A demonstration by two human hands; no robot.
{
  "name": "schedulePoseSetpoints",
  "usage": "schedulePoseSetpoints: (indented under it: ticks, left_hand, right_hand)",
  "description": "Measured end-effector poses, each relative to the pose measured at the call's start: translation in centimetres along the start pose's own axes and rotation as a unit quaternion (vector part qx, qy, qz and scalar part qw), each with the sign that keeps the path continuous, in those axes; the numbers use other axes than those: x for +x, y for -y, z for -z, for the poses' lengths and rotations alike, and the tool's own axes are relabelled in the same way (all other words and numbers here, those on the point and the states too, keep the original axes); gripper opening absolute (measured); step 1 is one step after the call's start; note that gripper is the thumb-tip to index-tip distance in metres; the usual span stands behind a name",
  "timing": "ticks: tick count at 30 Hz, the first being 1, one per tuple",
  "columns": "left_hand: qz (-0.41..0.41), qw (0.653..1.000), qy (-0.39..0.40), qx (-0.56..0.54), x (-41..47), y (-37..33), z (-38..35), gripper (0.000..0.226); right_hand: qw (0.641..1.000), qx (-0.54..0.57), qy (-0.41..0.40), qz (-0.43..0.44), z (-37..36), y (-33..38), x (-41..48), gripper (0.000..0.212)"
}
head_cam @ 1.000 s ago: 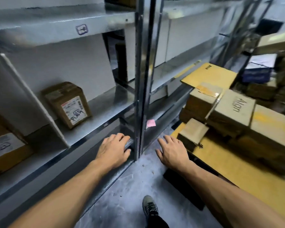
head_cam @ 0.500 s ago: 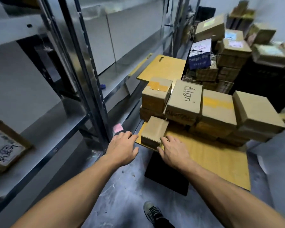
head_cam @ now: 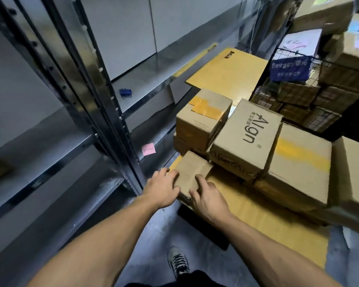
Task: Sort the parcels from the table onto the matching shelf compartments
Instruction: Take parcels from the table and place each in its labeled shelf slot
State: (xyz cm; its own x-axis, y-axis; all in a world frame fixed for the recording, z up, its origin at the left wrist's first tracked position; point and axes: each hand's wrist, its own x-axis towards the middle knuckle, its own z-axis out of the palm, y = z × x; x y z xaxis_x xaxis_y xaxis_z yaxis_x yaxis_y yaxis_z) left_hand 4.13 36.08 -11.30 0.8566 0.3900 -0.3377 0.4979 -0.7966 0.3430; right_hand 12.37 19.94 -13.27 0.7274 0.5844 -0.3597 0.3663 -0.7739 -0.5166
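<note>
- Half a second ago the left grip [head_cam: 162, 189] hung beside the small parcel [head_cam: 192, 172]. Now it curls against the parcel's left side, and the right grip [head_cam: 207, 195] bends over its near right top.
- The small parcel lies at the surface's [head_cam: 257, 220] near left corner, its far end against the stacked boxes [head_cam: 247, 137] (bare yellow runs along the near edge). A narrow strip of floor [head_cam: 153, 235] parts it from the shelf [head_cam: 71, 129].
- It is low, plain brown cardboard with a seam along its top.
</note>
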Motion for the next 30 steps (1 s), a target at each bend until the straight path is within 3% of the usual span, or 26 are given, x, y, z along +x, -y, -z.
schedulePoseSetpoints:
  ticks: [6, 11, 15, 18, 20, 24, 28, 30]
  left_hand:
    - [0.031, 0.985, -0.068, -0.158, -1.6, 0.8, -2.7, 0.048]
    - [0.041, 0.942, -0.168, -0.288, -5.1, 1.5, -2.2, 0.036]
    - [0.041, 0.875, -0.261, -0.405, -7.9, 1.7, -0.1, 0.034]
    - [0.1, 0.802, -0.342, -0.479, -9.1, 2.3, 1.1, 0.037]
    - [0.136, 0.782, -0.351, -0.496, -9.8, 3.2, 1.2, 0.041]
    - [0.139, 0.753, -0.333, -0.55, -11.8, 3.4, 2.0, 0.041]
    - [0.15, 0.729, -0.377, -0.551, -13.4, 4.3, 2.1, 0.042]
    - [0.167, 0.742, -0.388, -0.521, -14.3, 4.9, 2.2, 0.044]
  right_hand:
    - [0.995, 0.097, 0.013, 0.034, -0.7, -0.1, 0.5, 0.055]
    - [0.973, 0.224, 0.017, 0.046, -0.5, 2.3, 0.4, 0.044]
    - [0.943, 0.323, 0.033, 0.071, -0.4, 4.6, 0.0, 0.033]
    - [0.912, 0.392, 0.077, 0.098, -0.4, 5.9, -0.4, 0.036]
    - [0.895, 0.417, 0.1, 0.124, -0.4, 6.8, -0.8, 0.04]
    - [0.884, 0.408, 0.149, 0.171, -0.9, 8.7, -1.0, 0.041]
    - [0.928, 0.261, 0.131, 0.234, -1.5, 10.5, -0.4, 0.039]
    - [0.932, 0.235, 0.139, 0.236, -1.6, 12.0, -0.6, 0.034]
